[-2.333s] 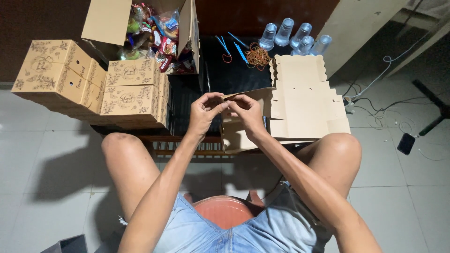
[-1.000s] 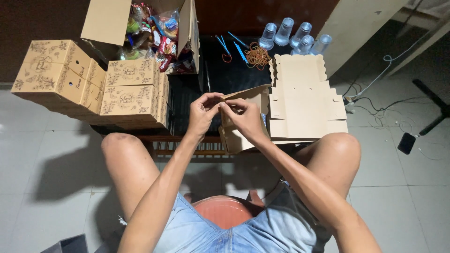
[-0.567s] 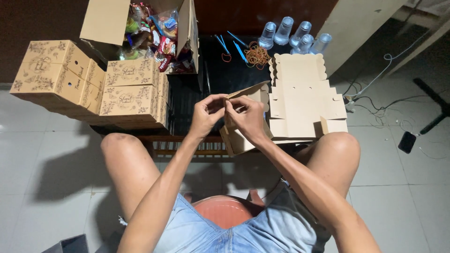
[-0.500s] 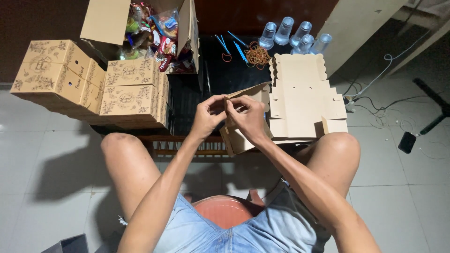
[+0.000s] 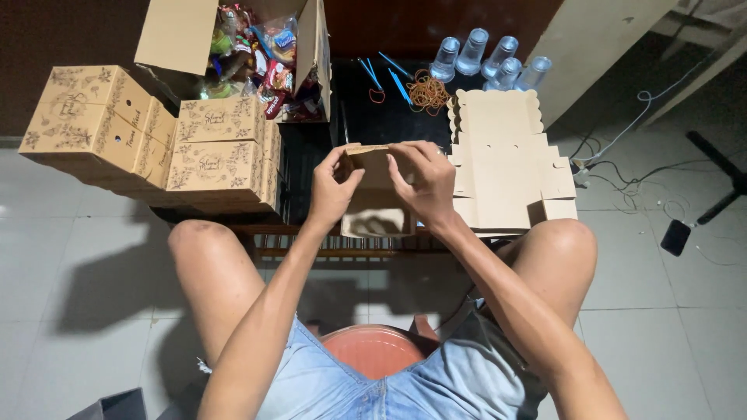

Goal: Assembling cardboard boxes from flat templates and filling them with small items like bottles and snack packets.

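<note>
Hands (image 5: 381, 187) pinching top flaps of half-folded brown cardboard box (image 5: 377, 206), both closed on it; seeming light, stiff, easily creasing, so gripping near fold edges.

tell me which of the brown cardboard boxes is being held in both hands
The plain half-folded box between the left hand and right hand; the printed boxes sit stacked, untouched.

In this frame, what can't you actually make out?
Head view only:
- Front of the small cardboard box: covered by the left hand and right hand.
- Contents of the open carton: cut off by the top edge, wrappers too small.
- Red stool: mostly hidden by the shorts.
</note>
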